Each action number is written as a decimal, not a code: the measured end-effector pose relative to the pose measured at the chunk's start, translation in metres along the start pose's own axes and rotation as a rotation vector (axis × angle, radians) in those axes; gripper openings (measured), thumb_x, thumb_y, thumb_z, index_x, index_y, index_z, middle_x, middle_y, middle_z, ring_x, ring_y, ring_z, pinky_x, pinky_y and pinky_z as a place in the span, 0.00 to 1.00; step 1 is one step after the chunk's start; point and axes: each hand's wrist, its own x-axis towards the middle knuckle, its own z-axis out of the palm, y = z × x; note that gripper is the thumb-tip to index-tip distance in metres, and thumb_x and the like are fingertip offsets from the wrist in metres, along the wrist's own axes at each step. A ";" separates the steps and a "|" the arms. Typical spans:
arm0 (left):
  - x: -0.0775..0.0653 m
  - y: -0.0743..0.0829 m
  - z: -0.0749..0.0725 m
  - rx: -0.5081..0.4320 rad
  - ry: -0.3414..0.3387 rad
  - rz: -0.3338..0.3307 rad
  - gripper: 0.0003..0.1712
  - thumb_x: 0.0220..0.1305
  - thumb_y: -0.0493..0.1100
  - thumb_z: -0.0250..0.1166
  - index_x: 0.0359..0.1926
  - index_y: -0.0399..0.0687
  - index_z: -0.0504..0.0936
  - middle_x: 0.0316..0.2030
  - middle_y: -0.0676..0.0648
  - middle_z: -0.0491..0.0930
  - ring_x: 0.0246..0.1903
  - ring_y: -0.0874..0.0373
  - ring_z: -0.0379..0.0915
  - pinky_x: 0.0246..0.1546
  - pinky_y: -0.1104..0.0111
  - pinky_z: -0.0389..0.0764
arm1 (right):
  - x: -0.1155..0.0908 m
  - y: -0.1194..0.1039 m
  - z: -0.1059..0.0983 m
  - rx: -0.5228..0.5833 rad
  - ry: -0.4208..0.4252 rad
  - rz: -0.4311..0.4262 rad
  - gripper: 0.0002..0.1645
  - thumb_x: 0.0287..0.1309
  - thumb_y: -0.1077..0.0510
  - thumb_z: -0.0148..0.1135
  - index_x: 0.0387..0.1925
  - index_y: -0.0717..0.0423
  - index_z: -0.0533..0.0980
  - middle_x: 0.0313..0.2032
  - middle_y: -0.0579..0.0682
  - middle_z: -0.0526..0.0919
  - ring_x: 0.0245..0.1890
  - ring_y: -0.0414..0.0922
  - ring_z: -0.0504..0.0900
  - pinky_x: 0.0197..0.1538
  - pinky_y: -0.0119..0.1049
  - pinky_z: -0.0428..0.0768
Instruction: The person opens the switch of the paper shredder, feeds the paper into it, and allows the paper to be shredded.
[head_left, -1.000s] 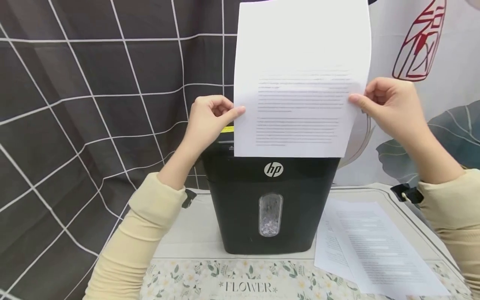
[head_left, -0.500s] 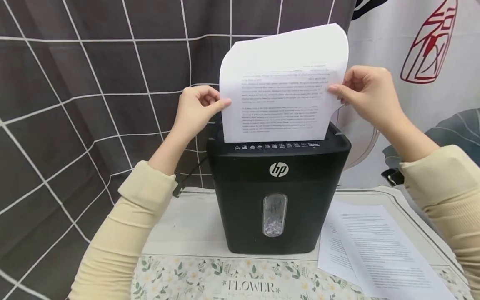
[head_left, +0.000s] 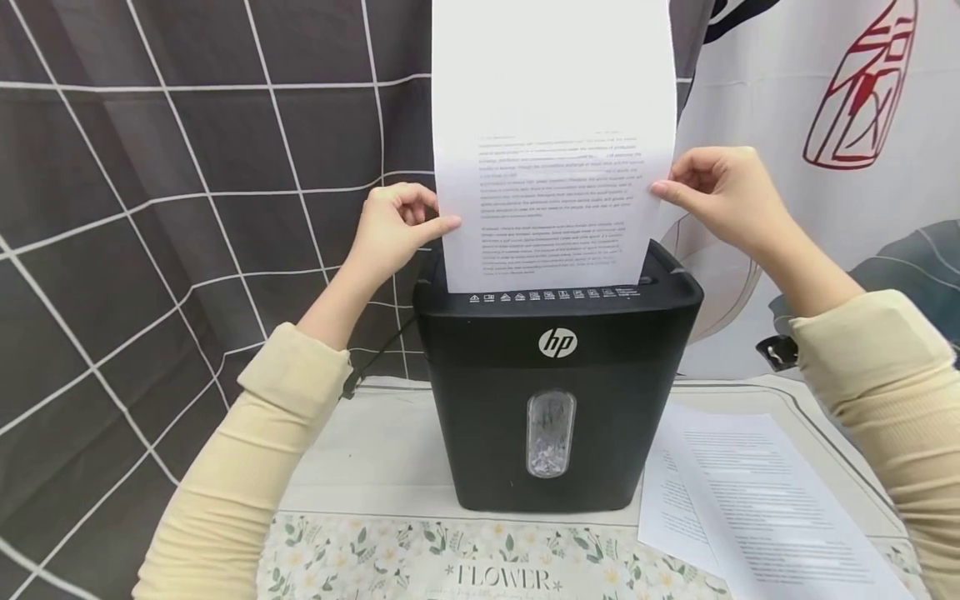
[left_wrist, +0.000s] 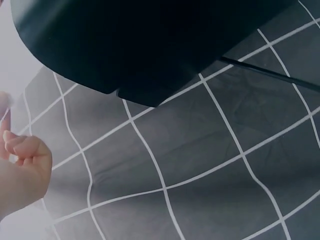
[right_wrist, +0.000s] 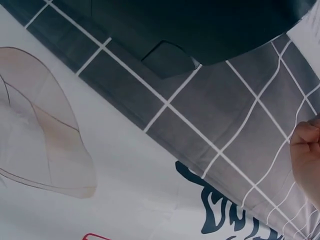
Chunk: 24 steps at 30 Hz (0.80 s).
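Note:
A printed sheet of paper (head_left: 555,167) stands upright over the top of a black HP paper shredder (head_left: 495,400), its lower edge at the slot area behind a row of white icons. Whether that edge is inside the slot I cannot tell. My left hand (head_left: 397,225) pinches the sheet's left edge between thumb and curled fingers. On the opposite edge, my right hand (head_left: 723,192) pinches it the same way. The left wrist view shows the left hand (left_wrist: 25,170) beside the shredder's dark side; the right hand (right_wrist: 306,155) is partly cut off in the right wrist view.
Loose printed sheets (head_left: 772,500) lie on the table to the shredder's right. A floral table cover (head_left: 487,558) runs along the front. A dark gridded curtain (head_left: 225,167) hangs behind and left, and a cord (head_left: 382,346) trails from the shredder's left side.
The sheet has come down from in front of the shredder to its top slot area, both hands lowering with it. Its upper part, bent over half a second ago, now stands straighter.

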 end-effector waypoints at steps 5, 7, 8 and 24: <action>0.000 0.003 0.002 -0.115 -0.021 -0.030 0.11 0.58 0.41 0.67 0.29 0.35 0.80 0.13 0.57 0.66 0.15 0.66 0.53 0.17 0.75 0.55 | -0.003 -0.001 0.000 -0.020 -0.027 -0.016 0.08 0.54 0.65 0.65 0.24 0.66 0.75 0.15 0.32 0.70 0.16 0.32 0.63 0.20 0.23 0.60; 0.000 0.005 0.003 -0.147 -0.017 -0.043 0.10 0.59 0.40 0.66 0.29 0.34 0.80 0.14 0.57 0.67 0.15 0.67 0.54 0.17 0.75 0.55 | -0.003 0.000 0.000 -0.028 -0.044 -0.015 0.09 0.55 0.65 0.64 0.25 0.68 0.75 0.15 0.33 0.69 0.16 0.33 0.62 0.19 0.24 0.59; 0.000 0.006 0.003 -0.155 -0.013 -0.050 0.10 0.59 0.40 0.66 0.30 0.34 0.80 0.15 0.57 0.68 0.16 0.67 0.55 0.18 0.75 0.55 | -0.004 0.001 0.000 -0.032 -0.054 -0.013 0.09 0.55 0.64 0.64 0.26 0.68 0.76 0.15 0.34 0.69 0.16 0.33 0.62 0.19 0.24 0.59; -0.002 -0.003 0.006 0.038 -0.026 -0.041 0.13 0.59 0.44 0.66 0.30 0.35 0.82 0.15 0.57 0.68 0.18 0.66 0.61 0.19 0.77 0.62 | -0.005 0.010 0.005 -0.025 -0.163 0.065 0.07 0.55 0.64 0.64 0.27 0.66 0.77 0.15 0.33 0.71 0.16 0.33 0.63 0.22 0.26 0.59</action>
